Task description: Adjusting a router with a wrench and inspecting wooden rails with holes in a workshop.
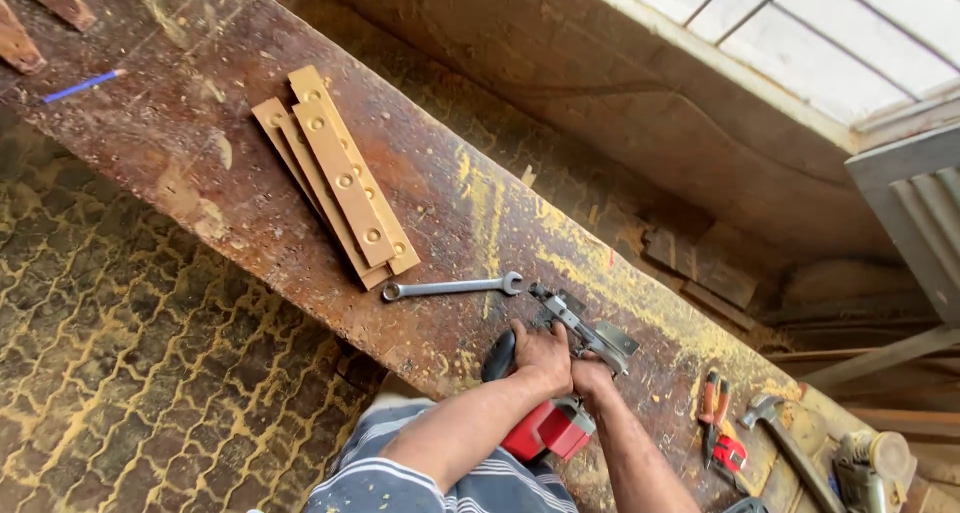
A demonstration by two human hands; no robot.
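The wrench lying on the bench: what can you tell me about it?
The wrench is a slim combination spanner of bare silver-grey metal, with a ring end toward the wooden strips and an open jaw end toward the hands. It lies flat on the sawdust-stained workbench, roughly crosswise. No hand touches it; the ring end sits just beside the strips.

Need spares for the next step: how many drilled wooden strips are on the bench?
3 visible: wooden strips stacked together on the workbench, beyond the wrench; more may be hidden beneath.

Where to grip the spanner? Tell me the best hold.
Take the spanner by its bare middle shank, coming from above. It lies flat on the bench, clear of the strips and both hands, heads at either end.
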